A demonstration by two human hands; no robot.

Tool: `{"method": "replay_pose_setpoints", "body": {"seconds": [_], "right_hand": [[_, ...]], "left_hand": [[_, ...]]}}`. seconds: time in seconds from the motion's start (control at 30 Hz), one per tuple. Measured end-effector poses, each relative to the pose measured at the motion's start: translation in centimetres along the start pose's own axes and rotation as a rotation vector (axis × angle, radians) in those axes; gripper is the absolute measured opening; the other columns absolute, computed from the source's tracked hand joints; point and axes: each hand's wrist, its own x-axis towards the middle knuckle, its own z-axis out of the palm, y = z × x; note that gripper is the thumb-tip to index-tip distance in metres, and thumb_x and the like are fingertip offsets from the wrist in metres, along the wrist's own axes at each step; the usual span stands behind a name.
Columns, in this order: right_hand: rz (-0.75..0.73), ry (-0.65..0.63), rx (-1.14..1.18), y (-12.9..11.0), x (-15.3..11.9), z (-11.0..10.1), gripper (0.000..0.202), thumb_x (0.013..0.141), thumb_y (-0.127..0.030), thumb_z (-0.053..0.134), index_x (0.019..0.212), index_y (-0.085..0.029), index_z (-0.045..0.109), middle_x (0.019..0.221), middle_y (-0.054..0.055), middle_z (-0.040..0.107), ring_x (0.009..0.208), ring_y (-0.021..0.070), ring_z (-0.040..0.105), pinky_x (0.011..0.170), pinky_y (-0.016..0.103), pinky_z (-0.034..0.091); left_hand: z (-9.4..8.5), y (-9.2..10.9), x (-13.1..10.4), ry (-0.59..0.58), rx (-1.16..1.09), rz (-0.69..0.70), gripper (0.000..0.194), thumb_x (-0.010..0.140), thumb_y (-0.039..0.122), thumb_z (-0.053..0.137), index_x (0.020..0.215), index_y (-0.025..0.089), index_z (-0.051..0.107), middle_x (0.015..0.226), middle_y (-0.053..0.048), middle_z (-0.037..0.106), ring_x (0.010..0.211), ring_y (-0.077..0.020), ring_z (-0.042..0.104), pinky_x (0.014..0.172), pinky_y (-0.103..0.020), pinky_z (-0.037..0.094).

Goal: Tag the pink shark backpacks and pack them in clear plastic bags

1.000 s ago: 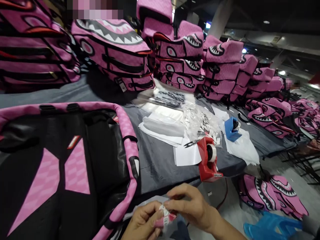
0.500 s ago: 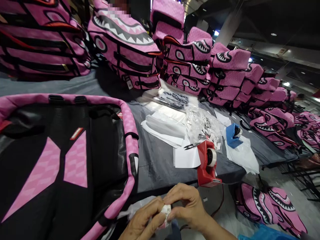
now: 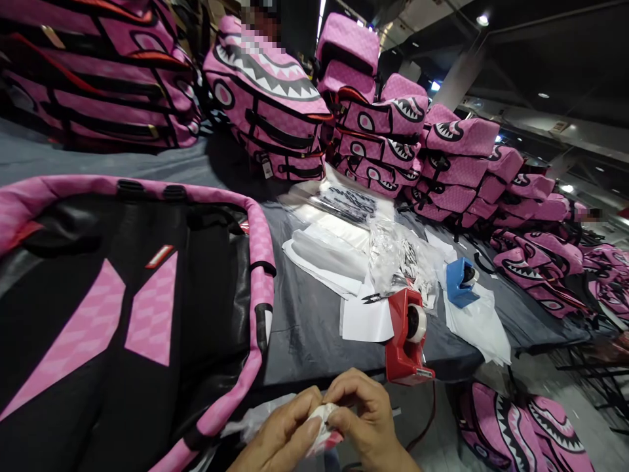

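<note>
Just off the table's front edge, my left hand (image 3: 285, 434) and my right hand (image 3: 362, 413) come together, both closed on a small crumpled white piece (image 3: 322, 414) with pinkish-red at its lower end. What kind of thing it is I cannot make out, as fingers cover much of it. Clear plastic (image 3: 260, 414) shows behind my left hand. To the left lies a pink and black backpack (image 3: 152, 328), back panel up. A red tape dispenser (image 3: 399, 347) stands on the table edge beyond my right hand.
Papers and plastic sheets (image 3: 329, 259), a bag of white and black tags (image 3: 393, 249), black snips (image 3: 373, 298) and a blue tape dispenser (image 3: 458, 282) lie on the dark tablecloth (image 3: 304, 354). Stacked pink shark-mouth backpacks (image 3: 280, 131) line the back. More bags (image 3: 521, 426) lie at lower right.
The view has shifted slightly, so the scene sits a little lower and further right. Both hands still pinch the white piece, and more of its crumpled surface shows between the fingers.
</note>
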Motion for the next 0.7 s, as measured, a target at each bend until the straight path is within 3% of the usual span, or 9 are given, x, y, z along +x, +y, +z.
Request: {"method": "replay_pose_setpoints", "body": {"seconds": [0.13, 0.23, 0.3, 0.4, 0.47, 0.57, 0.63, 0.7], "right_hand": [[0.159, -0.107, 0.077, -0.5, 0.7, -0.2, 0.034, 0.083, -0.053, 0.077, 0.081, -0.020, 0.078, 0.076, 0.002, 0.067, 0.071, 0.0131, 0.060, 0.067, 0.022, 0.045], [0.431, -0.219, 0.283, -0.3, 1.2, 0.0, 0.037, 0.073, -0.054, 0.085, 0.075, -0.018, 0.075, 0.068, -0.001, 0.062, 0.060, 0.0099, 0.052, 0.061, 0.022, 0.041], [0.577, -0.220, 0.411, 0.3, 1.3, 0.4, 0.042, 0.066, -0.054, 0.089, 0.072, -0.016, 0.072, 0.062, -0.003, 0.059, 0.053, 0.0077, 0.045, 0.057, 0.021, 0.038], [0.655, -0.147, 0.467, 1.5, 0.8, 1.0, 0.052, 0.063, -0.061, 0.088, 0.065, -0.014, 0.065, 0.057, -0.004, 0.054, 0.050, 0.0065, 0.039, 0.054, 0.021, 0.034], [0.601, -0.126, 0.395, 1.8, 0.4, 0.9, 0.052, 0.069, -0.063, 0.084, 0.065, -0.015, 0.064, 0.058, -0.003, 0.054, 0.052, 0.0073, 0.041, 0.055, 0.021, 0.035], [0.312, -0.057, 0.176, 0.9, 0.4, 0.0, 0.044, 0.086, -0.061, 0.071, 0.082, -0.017, 0.072, 0.074, 0.001, 0.060, 0.063, 0.0110, 0.052, 0.061, 0.022, 0.042], [0.124, -0.053, 0.005, -0.4, 0.6, -0.6, 0.039, 0.086, -0.059, 0.072, 0.095, -0.021, 0.075, 0.086, 0.003, 0.064, 0.074, 0.0138, 0.058, 0.065, 0.024, 0.045], [0.006, -0.137, -0.168, -1.5, 0.7, -0.8, 0.034, 0.081, -0.052, 0.081, 0.097, -0.023, 0.076, 0.087, 0.003, 0.067, 0.078, 0.0150, 0.060, 0.068, 0.024, 0.046]], "left_hand": [[-1.1, -0.4, -0.2, -0.105, 0.008, -0.023, 0.053, 0.086, 0.072, 0.055, 0.073, 0.021, 0.048, 0.076, 0.002, 0.042, 0.071, -0.0140, 0.038, 0.067, -0.025, 0.033], [-1.3, -0.4, -0.5, -0.148, -0.100, -0.116, 0.057, 0.078, 0.075, 0.061, 0.073, 0.020, 0.049, 0.072, 0.003, 0.044, 0.066, -0.0125, 0.034, 0.062, -0.026, 0.027], [-1.2, -0.4, -0.7, -0.163, -0.134, -0.119, 0.058, 0.076, 0.077, 0.061, 0.073, 0.019, 0.052, 0.071, 0.001, 0.049, 0.065, -0.0128, 0.036, 0.061, -0.027, 0.027], [-1.2, -0.1, -0.9, -0.207, -0.094, -0.067, 0.057, 0.080, 0.076, 0.058, 0.074, 0.019, 0.054, 0.075, -0.002, 0.054, 0.068, -0.0144, 0.042, 0.064, -0.028, 0.030], [-1.3, 0.1, -0.8, -0.179, -0.020, -0.037, 0.058, 0.082, 0.077, 0.055, 0.073, 0.020, 0.052, 0.074, -0.001, 0.051, 0.067, -0.0143, 0.041, 0.064, -0.028, 0.030], [-1.3, 0.2, -0.5, -0.054, 0.061, -0.040, 0.063, 0.079, 0.083, 0.051, 0.068, 0.020, 0.049, 0.069, 0.002, 0.043, 0.064, -0.0135, 0.036, 0.060, -0.027, 0.028], [-1.3, 0.0, -0.3, -0.008, 0.079, -0.051, 0.064, 0.079, 0.083, 0.050, 0.069, 0.020, 0.051, 0.069, 0.002, 0.044, 0.065, -0.0141, 0.037, 0.061, -0.027, 0.029], [-1.1, -0.2, -0.3, 0.002, 0.091, -0.044, 0.064, 0.080, 0.083, 0.049, 0.070, 0.020, 0.052, 0.070, 0.002, 0.045, 0.065, -0.0144, 0.038, 0.062, -0.028, 0.030]]}}
